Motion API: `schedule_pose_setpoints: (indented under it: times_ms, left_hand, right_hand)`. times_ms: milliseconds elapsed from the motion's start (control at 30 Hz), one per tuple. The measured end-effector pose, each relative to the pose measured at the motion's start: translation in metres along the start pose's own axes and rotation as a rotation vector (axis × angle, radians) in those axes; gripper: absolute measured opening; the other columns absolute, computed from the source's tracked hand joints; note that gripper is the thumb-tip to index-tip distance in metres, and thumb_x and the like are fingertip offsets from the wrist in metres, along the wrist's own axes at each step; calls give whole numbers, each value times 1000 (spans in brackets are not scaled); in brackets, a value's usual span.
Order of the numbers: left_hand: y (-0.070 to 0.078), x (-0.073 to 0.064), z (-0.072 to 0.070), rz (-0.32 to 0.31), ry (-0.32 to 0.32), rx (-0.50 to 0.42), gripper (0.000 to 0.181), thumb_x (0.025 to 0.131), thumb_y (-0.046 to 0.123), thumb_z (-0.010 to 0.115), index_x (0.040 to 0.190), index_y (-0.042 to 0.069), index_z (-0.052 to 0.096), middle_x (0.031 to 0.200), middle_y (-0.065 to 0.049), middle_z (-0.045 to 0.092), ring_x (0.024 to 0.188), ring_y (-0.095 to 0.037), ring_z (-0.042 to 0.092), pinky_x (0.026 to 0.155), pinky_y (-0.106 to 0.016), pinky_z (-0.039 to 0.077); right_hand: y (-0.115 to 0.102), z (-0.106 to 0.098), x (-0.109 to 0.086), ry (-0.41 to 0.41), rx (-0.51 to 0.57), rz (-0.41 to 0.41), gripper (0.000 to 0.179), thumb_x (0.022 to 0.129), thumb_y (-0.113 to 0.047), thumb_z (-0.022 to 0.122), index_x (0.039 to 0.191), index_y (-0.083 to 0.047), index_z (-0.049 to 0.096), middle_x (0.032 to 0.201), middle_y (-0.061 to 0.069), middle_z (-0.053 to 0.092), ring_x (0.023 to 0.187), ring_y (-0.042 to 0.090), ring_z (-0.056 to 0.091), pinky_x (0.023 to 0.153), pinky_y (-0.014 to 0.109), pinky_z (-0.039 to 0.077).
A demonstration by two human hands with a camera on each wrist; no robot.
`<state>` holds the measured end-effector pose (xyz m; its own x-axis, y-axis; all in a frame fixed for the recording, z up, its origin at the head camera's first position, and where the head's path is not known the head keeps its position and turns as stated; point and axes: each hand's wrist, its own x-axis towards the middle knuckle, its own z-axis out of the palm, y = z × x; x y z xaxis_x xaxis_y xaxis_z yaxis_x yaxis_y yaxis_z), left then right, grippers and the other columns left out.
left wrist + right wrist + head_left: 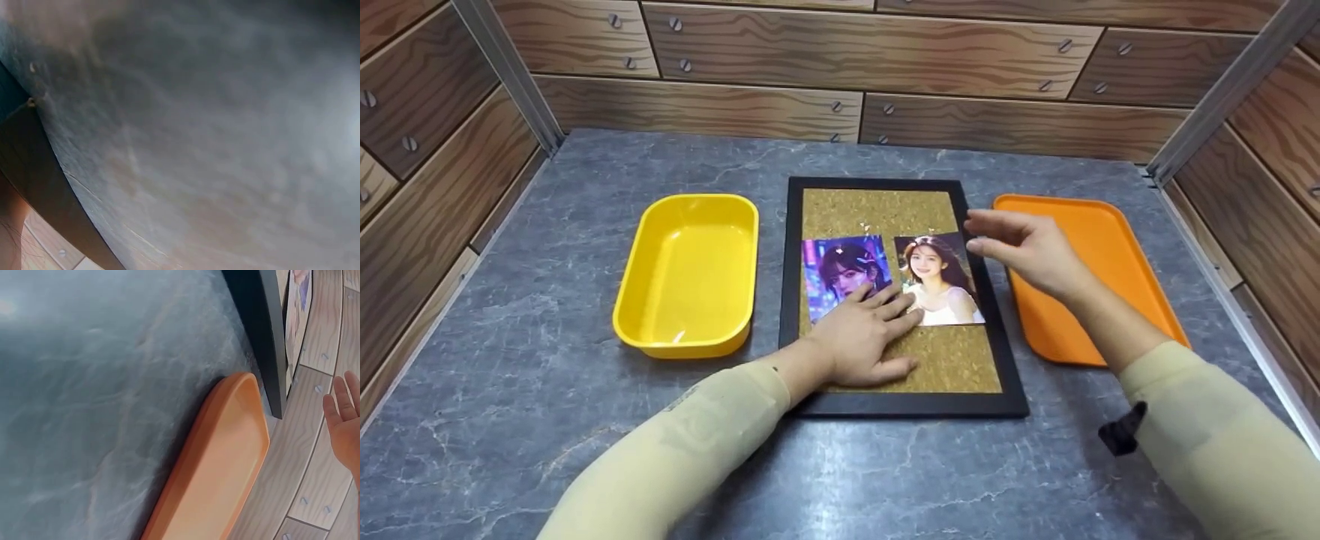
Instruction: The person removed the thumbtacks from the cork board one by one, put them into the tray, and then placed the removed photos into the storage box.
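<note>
A black-framed cork board (952, 367) lies flat on the table. Two photos sit side by side across its middle: a purple-and-blue portrait (819, 266) at left and a portrait with a white top (941, 300) at right. Small clear shiny bits, too small to identify, show at their top edges. My left hand (866, 334) rests palm down with spread fingers, covering the lower part of the left photo and reaching the right one's edge. Over the frame's right side hovers my right hand (1031, 247), thumb and fingers apart, nothing seen between them. The left wrist view barely shows the left hand.
Left of the board stands a deep yellow bin (690, 349). An orange tray (1091, 247) lies to the right, partly beneath my right forearm. Wood-patterned walls (885, 56) enclose the grey marbled table (547, 300) at the back and both sides.
</note>
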<state>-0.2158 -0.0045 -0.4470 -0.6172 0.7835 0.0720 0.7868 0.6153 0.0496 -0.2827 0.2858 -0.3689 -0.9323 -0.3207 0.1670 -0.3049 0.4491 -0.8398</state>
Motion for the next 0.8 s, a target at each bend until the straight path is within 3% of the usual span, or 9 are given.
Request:
schedule_pose_setpoints:
  times_ms: [133, 367, 633, 800]
  left_hand:
    - [0, 0, 0, -2, -5, 1, 80, 105, 69, 36, 168, 19, 35, 172, -7, 33, 160, -31, 23, 128, -56, 18]
    - [0, 0, 2, -2, 1, 8, 79, 105, 68, 37, 167, 18, 37, 171, -7, 34, 160, -30, 25, 128, -56, 19]
    - [0, -1, 1, 1, 0, 17, 79, 105, 68, 38, 167, 18, 37, 172, -8, 33, 160, -31, 25, 128, -56, 19]
    - [0, 0, 0, 1, -4, 18, 79, 105, 68, 37, 167, 18, 36, 172, -8, 32, 160, -30, 24, 128, -57, 19]
  right_hand:
    - [5, 2, 13, 19, 47, 18, 44, 97, -16, 81, 138, -1, 70, 127, 8, 75, 107, 9, 71, 89, 18, 57]
    - [11, 13, 31, 33, 96, 39, 40, 95, -11, 82, 131, 4, 72, 128, 21, 73, 106, 10, 72, 91, 19, 56]
    - [16, 20, 44, 35, 113, 81, 40, 95, -11, 82, 130, 7, 71, 128, 23, 73, 104, 8, 70, 91, 19, 54]
    - [20, 23, 50, 35, 107, 108, 44, 95, -13, 82, 131, 8, 69, 127, 17, 75, 105, 8, 69, 90, 19, 54]
